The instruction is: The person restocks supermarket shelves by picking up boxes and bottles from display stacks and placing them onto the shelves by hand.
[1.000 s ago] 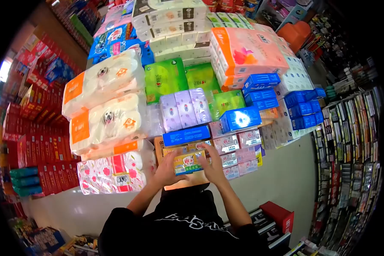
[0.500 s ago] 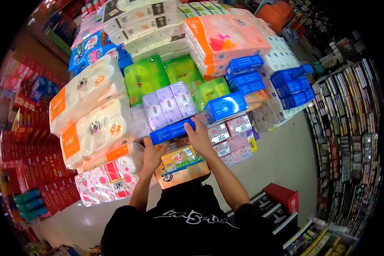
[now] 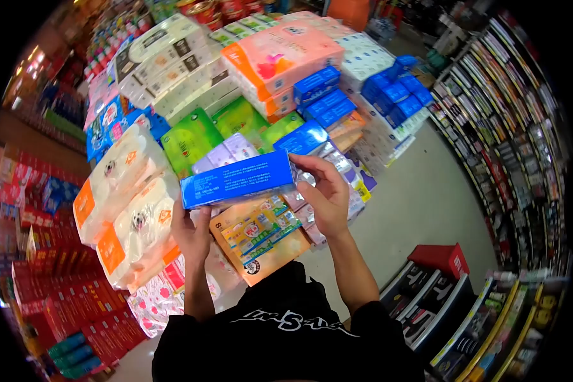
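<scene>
A long blue box (image 3: pixel 237 179) with rows of small white print is held up between my two hands, over the pile of tissue packs. My left hand (image 3: pixel 192 230) grips its left end from below, thumb at the lower edge. At the right end, my right hand (image 3: pixel 325 194) closes round the corner with curled fingers. Beneath the box lies an orange and yellow multipack (image 3: pixel 260 235). Just behind it, a lilac tissue pack (image 3: pixel 226 153) is partly covered, and another blue box (image 3: pixel 301 138) lies to the right of that.
White toilet-roll packs (image 3: pixel 140 213) with orange ends stand at left. Green packs (image 3: pixel 191 139), a pink pack (image 3: pixel 283 54) and stacked blue boxes (image 3: pixel 328 105) fill the pile. Shelving (image 3: pixel 490 127) lines the right side; a red-ended display rack (image 3: pixel 436 270) stands at lower right.
The blue box has risen off the pile towards me and turned, now showing its printed side. Both hands have moved with it. The whole view has shifted and rotated slightly.
</scene>
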`<state>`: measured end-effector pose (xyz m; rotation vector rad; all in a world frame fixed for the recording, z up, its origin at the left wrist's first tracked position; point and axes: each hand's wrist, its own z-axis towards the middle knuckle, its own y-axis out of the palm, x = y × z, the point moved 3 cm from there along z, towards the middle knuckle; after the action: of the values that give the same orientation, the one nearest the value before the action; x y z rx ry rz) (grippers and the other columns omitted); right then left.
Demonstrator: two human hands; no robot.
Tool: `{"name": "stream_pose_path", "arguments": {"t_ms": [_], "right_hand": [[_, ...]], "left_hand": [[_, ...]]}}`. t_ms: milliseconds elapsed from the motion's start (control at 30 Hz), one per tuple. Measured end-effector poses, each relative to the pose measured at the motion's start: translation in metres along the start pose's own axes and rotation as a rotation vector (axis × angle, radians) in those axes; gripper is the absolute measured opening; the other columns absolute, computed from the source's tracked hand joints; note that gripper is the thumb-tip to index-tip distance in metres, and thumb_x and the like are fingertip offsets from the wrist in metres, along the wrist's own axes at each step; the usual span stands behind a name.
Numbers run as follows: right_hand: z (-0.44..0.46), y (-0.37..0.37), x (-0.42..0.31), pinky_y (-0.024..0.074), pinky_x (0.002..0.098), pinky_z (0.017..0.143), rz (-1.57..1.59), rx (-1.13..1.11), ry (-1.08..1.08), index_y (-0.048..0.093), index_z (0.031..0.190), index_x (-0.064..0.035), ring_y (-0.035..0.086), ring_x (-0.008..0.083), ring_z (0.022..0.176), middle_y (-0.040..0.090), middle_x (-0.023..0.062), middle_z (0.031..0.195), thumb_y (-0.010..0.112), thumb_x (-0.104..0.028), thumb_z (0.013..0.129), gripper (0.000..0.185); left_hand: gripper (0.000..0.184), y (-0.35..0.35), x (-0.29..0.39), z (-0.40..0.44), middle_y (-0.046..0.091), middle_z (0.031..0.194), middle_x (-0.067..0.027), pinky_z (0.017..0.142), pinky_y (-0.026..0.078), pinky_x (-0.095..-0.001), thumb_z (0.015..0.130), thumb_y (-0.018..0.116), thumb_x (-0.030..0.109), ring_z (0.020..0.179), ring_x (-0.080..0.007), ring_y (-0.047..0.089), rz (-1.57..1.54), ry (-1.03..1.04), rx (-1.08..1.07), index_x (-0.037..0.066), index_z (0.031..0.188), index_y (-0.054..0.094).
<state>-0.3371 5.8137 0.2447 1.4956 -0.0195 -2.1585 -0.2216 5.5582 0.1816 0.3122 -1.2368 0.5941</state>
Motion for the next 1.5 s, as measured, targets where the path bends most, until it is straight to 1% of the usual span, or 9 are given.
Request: {"name": "stream_pose_path", "arguments": {"t_ms": [133, 267, 367, 500, 800, 1133, 1233, 1300, 1500], "right_hand": [[-0.04, -0.029, -0.038, 0.0389, 0.0376, 0.107, 0.064, 0.083, -0.155, 0.059, 0.122, 0.0047, 0.054, 0.0242, 0.12, 0.059, 0.0154, 0.127, 0.068, 0.001, 0.084, 0.039], [-0.112, -0.045, -0.08, 0.0398, 0.0368, 0.107, 0.054, 0.241, -0.209, 0.059, 0.123, 0.0043, 0.053, 0.0235, 0.122, 0.052, 0.0154, 0.132, 0.067, 0.001, 0.086, 0.038], [-0.181, -0.049, -0.112, 0.0373, 0.0348, 0.107, -0.133, 0.422, -0.291, 0.058, 0.124, 0.0029, 0.048, 0.0225, 0.127, 0.049, 0.0145, 0.136, 0.067, 0.0, 0.087, 0.039], [-0.29, -0.058, -0.141, 0.0361, 0.0343, 0.108, -0.232, 0.73, -0.363, 0.056, 0.124, 0.002, 0.047, 0.021, 0.126, 0.046, 0.0128, 0.135, 0.063, 0.0, 0.089, 0.036], [-0.46, -0.056, -0.202, 0.0431, 0.035, 0.097, -0.463, 1.252, -0.487, 0.052, 0.12, -0.0015, 0.051, 0.0196, 0.113, 0.046, 0.0133, 0.129, 0.06, -0.001, 0.093, 0.028], [-0.509, -0.14, -0.241, 0.0436, 0.0344, 0.097, -0.794, 1.467, -0.44, 0.041, 0.132, -0.0026, 0.051, 0.0184, 0.114, 0.045, 0.0127, 0.127, 0.063, -0.008, 0.094, 0.045], [-0.513, -0.182, -0.249, 0.0428, 0.0339, 0.099, -0.438, 1.432, -0.317, 0.036, 0.138, -0.0026, 0.05, 0.0179, 0.114, 0.046, 0.0131, 0.129, 0.06, -0.014, 0.097, 0.048], [-0.52, -0.219, -0.261, 0.036, 0.0351, 0.107, -0.476, 1.377, -0.294, 0.032, 0.142, -0.0032, 0.045, 0.0199, 0.124, 0.045, 0.0133, 0.135, 0.058, -0.027, 0.1, 0.055], [-0.525, -0.298, -0.269, 0.0322, 0.0361, 0.111, -0.304, 1.413, -0.35, 0.037, 0.143, -0.0039, 0.043, 0.0206, 0.13, 0.047, 0.0114, 0.137, 0.063, -0.025, 0.098, 0.056]], "left_hand": [[0.045, 0.026, 0.027, -0.006, 0.058, 0.113, -0.006, 0.095, 0.041, -0.03, 0.095, 0.065, 0.023, 0.104, -0.015, 0.054, -0.218, -0.032, -0.141, -0.004, 0.129, 0.052], [0.045, 0.076, 0.049, -0.038, 0.054, 0.113, -0.0055, 0.091, 0.041, -0.0293, 0.099, 0.059, 0.031, 0.103, -0.0147, 0.053, -0.398, 0.156, -0.224, 0.0, 0.129, 0.046], [0.047, 0.109, 0.063, -0.086, 0.054, 0.116, -0.0066, 0.091, 0.042, -0.0296, 0.1, 0.056, 0.032, 0.103, -0.0153, 0.053, -0.566, -0.139, -0.401, 0.002, 0.133, 0.041], [0.039, 0.15, 0.08, -0.158, 0.054, 0.115, -0.0057, 0.092, 0.043, -0.0311, 0.105, 0.048, 0.029, 0.104, -0.0135, 0.054, -0.623, -0.264, -0.786, 0.004, 0.134, 0.039], [0.047, 0.21, 0.129, -0.308, 0.058, 0.122, -0.0074, 0.098, 0.042, -0.0304, 0.105, 0.048, 0.037, 0.111, -0.0143, 0.055, -0.632, -0.147, -1.353, 0.0, 0.133, 0.046], [0.051, 0.33, 0.148, -0.387, 0.059, 0.117, -0.0079, 0.096, 0.042, -0.0319, 0.102, 0.051, 0.044, 0.107, -0.0159, 0.055, -0.707, 0.002, -1.48, -0.002, 0.127, 0.05], [0.058, 0.374, 0.143, -0.402, 0.058, 0.116, -0.0086, 0.096, 0.042, -0.0318, 0.1, 0.053, 0.049, 0.106, -0.0164, 0.054, -0.712, -0.028, -1.422, -0.002, 0.127, 0.049], [0.063, 0.411, 0.154, -0.414, 0.056, 0.117, -0.0095, 0.095, 0.042, -0.0327, 0.098, 0.054, 0.053, 0.106, -0.0169, 0.054, -0.734, 0.017, -1.44, -0.002, 0.128, 0.046], [0.072, 0.481, 0.139, -0.437, 0.055, 0.118, -0.0108, 0.096, 0.041, -0.0345, 0.093, 0.058, 0.059, 0.106, -0.0181, 0.053, -0.62, -0.062, -1.472, -0.003, 0.127, 0.044]]}}
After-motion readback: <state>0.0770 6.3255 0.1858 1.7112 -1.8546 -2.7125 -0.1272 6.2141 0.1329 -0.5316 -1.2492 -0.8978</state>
